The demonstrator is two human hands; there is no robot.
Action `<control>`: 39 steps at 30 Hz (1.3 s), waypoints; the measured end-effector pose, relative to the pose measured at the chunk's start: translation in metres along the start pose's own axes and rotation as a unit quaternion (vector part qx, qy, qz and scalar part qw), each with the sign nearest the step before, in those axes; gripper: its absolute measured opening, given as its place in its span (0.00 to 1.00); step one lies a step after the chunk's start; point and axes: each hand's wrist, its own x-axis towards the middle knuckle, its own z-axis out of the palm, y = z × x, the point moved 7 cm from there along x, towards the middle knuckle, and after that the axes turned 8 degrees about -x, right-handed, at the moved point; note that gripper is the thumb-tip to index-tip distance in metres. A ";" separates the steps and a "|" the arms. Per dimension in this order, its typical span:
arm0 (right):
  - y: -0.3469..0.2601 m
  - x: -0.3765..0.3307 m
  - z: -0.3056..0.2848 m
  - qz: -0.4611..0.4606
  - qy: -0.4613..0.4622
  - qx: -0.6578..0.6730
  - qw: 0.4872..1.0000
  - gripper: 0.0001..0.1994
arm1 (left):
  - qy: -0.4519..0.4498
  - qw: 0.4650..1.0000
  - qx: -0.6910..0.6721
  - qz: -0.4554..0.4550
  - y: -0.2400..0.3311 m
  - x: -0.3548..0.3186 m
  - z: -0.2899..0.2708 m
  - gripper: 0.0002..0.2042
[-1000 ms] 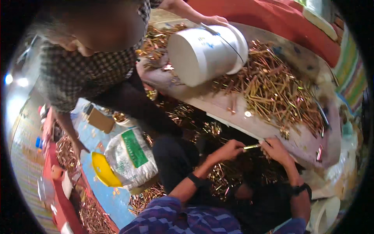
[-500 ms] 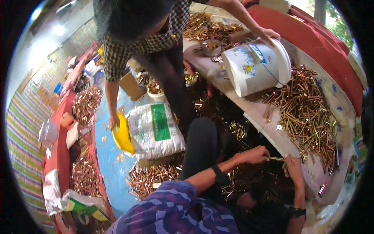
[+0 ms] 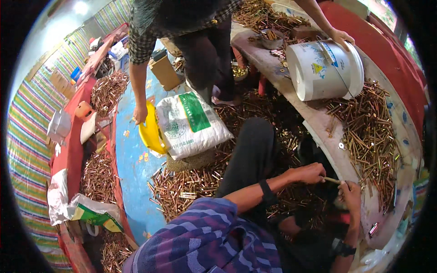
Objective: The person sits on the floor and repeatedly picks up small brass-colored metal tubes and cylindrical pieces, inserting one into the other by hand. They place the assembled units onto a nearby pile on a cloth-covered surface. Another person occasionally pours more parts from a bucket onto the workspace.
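Observation:
My left hand [image 3: 311, 173] is closed round one end of a slim brass-coloured bolt [image 3: 332, 180]. The fingers of my right hand [image 3: 350, 194] pinch its other end, so the bolt spans the gap between both hands. They are in front of my bent knee, beside the edge of the pale curved bench [image 3: 318, 136]. On that bench lies a heap of loose long bolts [image 3: 364, 132], with a washer [image 3: 341, 145] near its edge. What my right fingertips cover at the bolt's end is hidden.
Across from me, a co-worker's hands touch a white bucket [image 3: 314, 73] tipped on its side and a yellow plastic scoop-like piece [image 3: 151, 129]. A white sack [image 3: 182, 141] lies beside it. Bolts [image 3: 182, 193] cover the blue surface [image 3: 132, 182]; more heaps lie left.
The whole view has shifted, so the bench and bucket appear farther right and the sack higher up. Both my hands still grip the bolt, which looks slightly more tilted.

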 end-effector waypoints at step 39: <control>-0.015 -0.011 0.005 -0.015 -0.015 0.019 1.000 0.23 | -0.058 0.993 -0.002 -0.103 0.001 -0.014 -0.001 0.15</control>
